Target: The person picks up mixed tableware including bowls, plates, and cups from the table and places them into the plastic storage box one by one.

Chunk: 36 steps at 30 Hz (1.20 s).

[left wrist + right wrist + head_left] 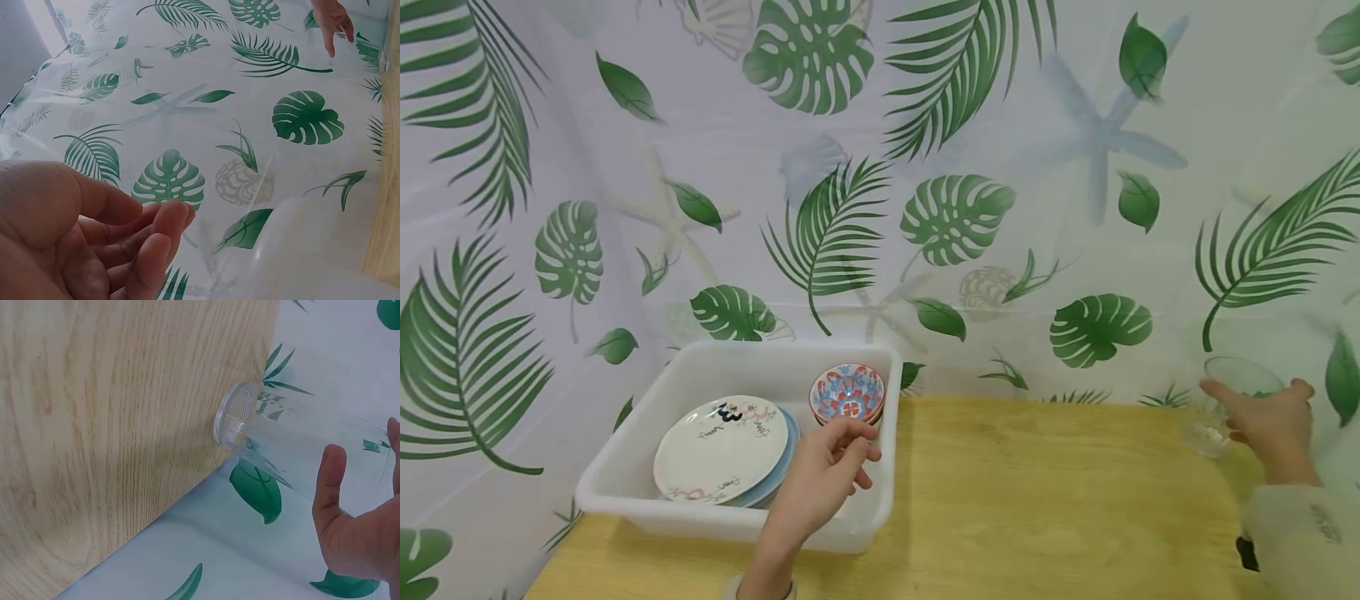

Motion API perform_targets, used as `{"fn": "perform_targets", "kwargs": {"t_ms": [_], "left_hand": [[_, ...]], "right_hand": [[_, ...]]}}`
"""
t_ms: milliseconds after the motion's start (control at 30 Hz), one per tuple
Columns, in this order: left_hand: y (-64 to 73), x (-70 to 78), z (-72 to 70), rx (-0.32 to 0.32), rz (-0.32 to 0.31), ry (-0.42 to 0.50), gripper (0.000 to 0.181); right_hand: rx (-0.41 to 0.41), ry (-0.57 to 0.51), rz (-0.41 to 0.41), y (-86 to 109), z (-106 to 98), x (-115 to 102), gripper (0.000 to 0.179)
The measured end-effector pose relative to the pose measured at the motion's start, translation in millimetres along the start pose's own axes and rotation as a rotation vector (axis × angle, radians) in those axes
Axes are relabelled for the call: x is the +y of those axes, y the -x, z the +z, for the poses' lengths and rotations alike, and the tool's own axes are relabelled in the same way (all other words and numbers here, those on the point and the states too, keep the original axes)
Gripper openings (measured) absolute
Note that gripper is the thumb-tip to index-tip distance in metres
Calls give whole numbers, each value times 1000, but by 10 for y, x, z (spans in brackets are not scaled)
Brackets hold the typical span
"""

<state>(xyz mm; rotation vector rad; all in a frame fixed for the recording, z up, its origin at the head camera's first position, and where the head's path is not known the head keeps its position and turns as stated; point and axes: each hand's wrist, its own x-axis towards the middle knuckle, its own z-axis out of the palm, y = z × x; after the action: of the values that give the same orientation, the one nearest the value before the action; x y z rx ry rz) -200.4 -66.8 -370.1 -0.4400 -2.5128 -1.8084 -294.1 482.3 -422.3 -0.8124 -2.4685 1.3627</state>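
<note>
At the table's far right, my right hand [1266, 421] holds a clear drinking glass [300, 437], thumb and fingers spread round its upper part. The glass stands upright, its thick base on the table near the back edge. My left hand [827, 475], fingers loosely bent and holding nothing, hovers over the front right of a white plastic tub [700, 521]. Inside the tub, a white plate with printed drawings [722, 454] lies on a blue plate [791, 442]. A red and blue patterned bowl [847, 392] sits in the back right corner, its lower part hidden by my hand.
The wooden table [1045, 492] extends from the tub across to the glass. A white sheet printed with green leaves [957, 218] hangs behind the table and along its left side, close behind the tub and the glass.
</note>
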Motion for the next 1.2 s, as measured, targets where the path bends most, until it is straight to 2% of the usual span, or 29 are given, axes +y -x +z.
{"fn": "perform_targets", "kwargs": {"t_ms": [200, 367, 467, 700, 1033, 1200], "left_hand": [[34, 15, -19, 5, -20, -23, 20], [29, 12, -35, 7, -18, -17, 19], [17, 16, -38, 8, -11, -22, 19], [6, 20, -29, 1, -3, -30, 19], [-5, 23, -31, 0, -10, -16, 18], [-2, 39, -33, 7, -9, -5, 18]], "right_hand": [[-9, 123, -34, 87, 24, -91, 120], [43, 196, -1, 124, 48, -148, 113], [61, 179, 28, 109, 59, -142, 113], [48, 107, 71, 137, 49, -122, 117], [90, 108, 56, 128, 53, -93, 113], [91, 102, 31, 189, 57, -135, 113]]}}
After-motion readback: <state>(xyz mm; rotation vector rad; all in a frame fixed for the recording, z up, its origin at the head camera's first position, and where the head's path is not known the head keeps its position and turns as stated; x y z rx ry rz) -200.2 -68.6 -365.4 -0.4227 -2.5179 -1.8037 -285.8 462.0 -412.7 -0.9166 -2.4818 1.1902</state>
